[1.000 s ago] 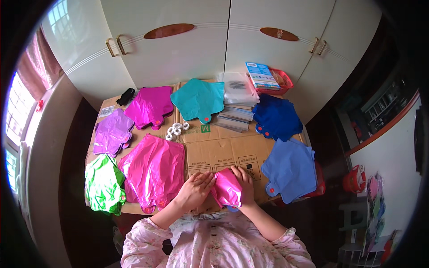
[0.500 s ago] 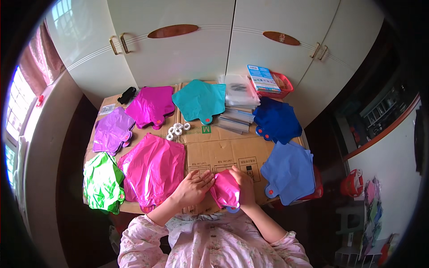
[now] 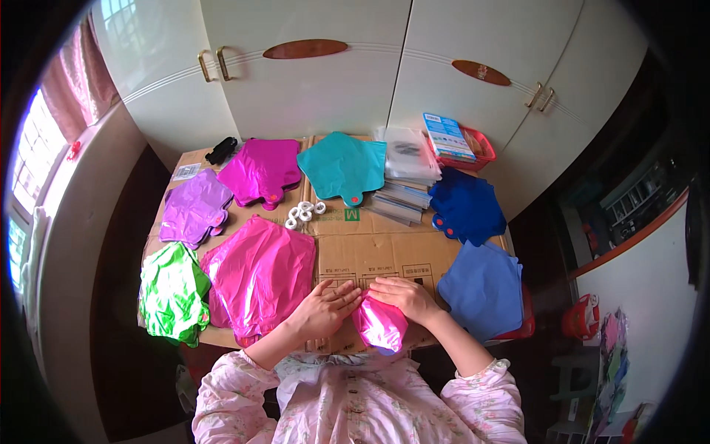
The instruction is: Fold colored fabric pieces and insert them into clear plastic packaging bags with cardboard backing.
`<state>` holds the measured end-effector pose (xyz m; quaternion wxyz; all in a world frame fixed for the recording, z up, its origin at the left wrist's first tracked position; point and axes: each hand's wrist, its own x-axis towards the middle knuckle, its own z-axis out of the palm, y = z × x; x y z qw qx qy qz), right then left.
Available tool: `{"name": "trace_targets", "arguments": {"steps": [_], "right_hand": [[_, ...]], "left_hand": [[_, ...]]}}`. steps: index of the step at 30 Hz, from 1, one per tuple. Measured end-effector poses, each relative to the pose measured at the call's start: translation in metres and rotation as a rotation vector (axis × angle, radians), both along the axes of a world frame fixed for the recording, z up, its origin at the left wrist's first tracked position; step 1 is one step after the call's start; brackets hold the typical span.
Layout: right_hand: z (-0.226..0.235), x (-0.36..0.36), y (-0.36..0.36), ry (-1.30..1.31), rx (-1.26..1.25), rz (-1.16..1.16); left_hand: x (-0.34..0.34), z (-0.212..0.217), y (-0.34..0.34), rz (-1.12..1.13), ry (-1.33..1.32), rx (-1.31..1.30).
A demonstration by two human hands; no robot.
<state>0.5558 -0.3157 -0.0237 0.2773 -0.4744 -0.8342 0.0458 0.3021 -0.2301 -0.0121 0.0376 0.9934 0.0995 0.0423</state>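
Pink foil piece (image 3: 381,326): folded, placed at the cardboard's (image 3: 362,255) near edge, between pink stack (image 3: 259,274) and light-blue stack (image 3: 482,287).
Left hand (image 3: 322,311): fingers extended, nothing seen gripped; fingertips held at foil's upper left.
Right hand (image 3: 407,297): laid over foil's far end; whether foil is pinched cannot be told.

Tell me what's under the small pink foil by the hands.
Under the pink foil, a sliver of blue shows at the near edge; the foil and right hand cover the rest.
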Motion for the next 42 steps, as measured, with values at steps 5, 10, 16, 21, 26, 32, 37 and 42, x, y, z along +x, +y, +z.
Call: {"name": "trace_targets", "arguments": {"steps": [5, 10, 16, 21, 26, 32, 37, 42], "right_hand": [[-0.001, -0.001, 0.000, -0.049, 0.037, 0.015], [0.001, 0.001, 0.001, -0.128, 0.049, 0.039], [-0.001, 0.006, 0.003, -0.164, 0.052, 0.067], [0.005, 0.006, 0.004, -0.219, 0.054, 0.084], [0.006, 0.004, 0.000, -0.281, 0.068, 0.070], [0.007, 0.002, -0.001, -0.308, 0.079, 0.075], [0.008, 0.001, -0.003, -0.318, 0.089, 0.070], [0.011, 0.000, -0.002, -0.308, 0.092, 0.071]], "left_hand": [[-0.002, 0.001, -0.002, 0.012, -0.001, -0.004], [-0.003, 0.003, -0.003, 0.005, -0.006, 0.034], [-0.008, 0.009, -0.005, 0.008, 0.006, 0.069], [-0.015, 0.021, -0.008, 0.029, -0.005, 0.097], [-0.014, 0.017, -0.012, 0.034, -0.021, 0.137], [-0.017, 0.012, -0.015, 0.070, -0.041, 0.198], [-0.019, 0.020, -0.030, 0.150, -0.053, 0.093], [-0.006, 0.027, -0.065, 0.040, -0.199, -0.076]]}}
